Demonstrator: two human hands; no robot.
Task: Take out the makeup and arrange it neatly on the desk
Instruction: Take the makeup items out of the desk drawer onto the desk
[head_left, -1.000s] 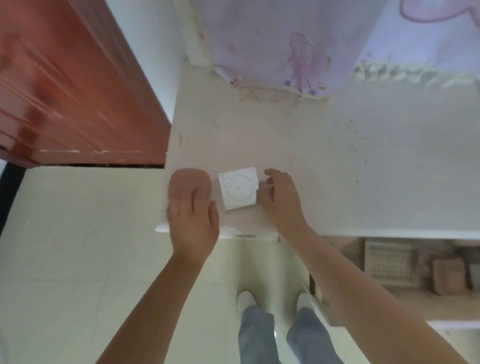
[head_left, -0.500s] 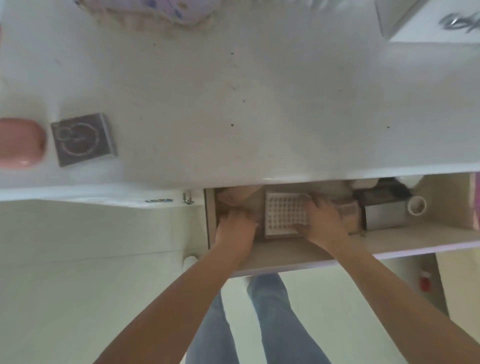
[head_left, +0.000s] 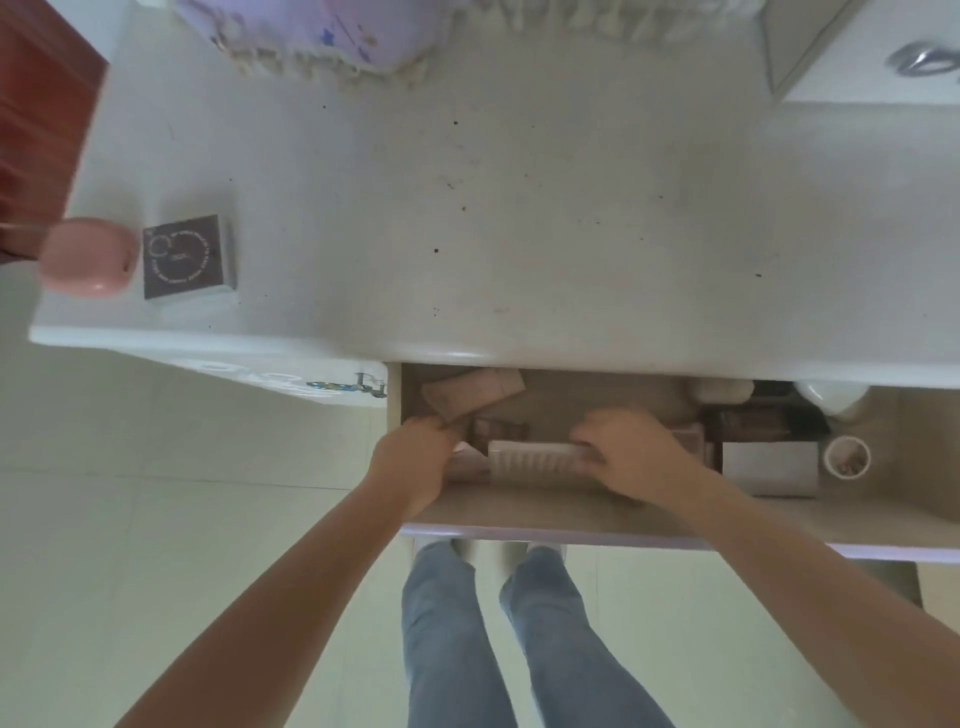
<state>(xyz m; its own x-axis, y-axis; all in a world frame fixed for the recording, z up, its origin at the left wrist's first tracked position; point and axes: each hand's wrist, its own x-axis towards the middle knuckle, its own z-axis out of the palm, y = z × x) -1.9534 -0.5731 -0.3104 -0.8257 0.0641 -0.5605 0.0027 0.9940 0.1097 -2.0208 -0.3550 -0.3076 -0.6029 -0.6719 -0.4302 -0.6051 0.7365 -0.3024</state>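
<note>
Both hands reach into the open drawer (head_left: 519, 512) under the white desk (head_left: 519, 208). My left hand (head_left: 415, 460) grips the near end of a beige flat packet (head_left: 470, 391), which is tilted up toward the desk edge. My right hand (head_left: 631, 452) holds the right end of a white gridded palette (head_left: 530, 461), which stands on edge. On the desk's left end lie a pink rounded case (head_left: 85, 257) and a dark square box (head_left: 188, 257), side by side.
Further right in the drawer sit a silver box (head_left: 769, 467), a dark brown item (head_left: 753, 422), a white tube end (head_left: 847, 456) and a white jar (head_left: 831, 397). A lilac frilled cloth (head_left: 311, 36) hangs at the desk's back. A red-brown door (head_left: 36, 119) stands left.
Both hands left the pink case and square box on the desk and went into the drawer. The left hand has lifted the beige packet; the right has tipped the white palette on edge.
</note>
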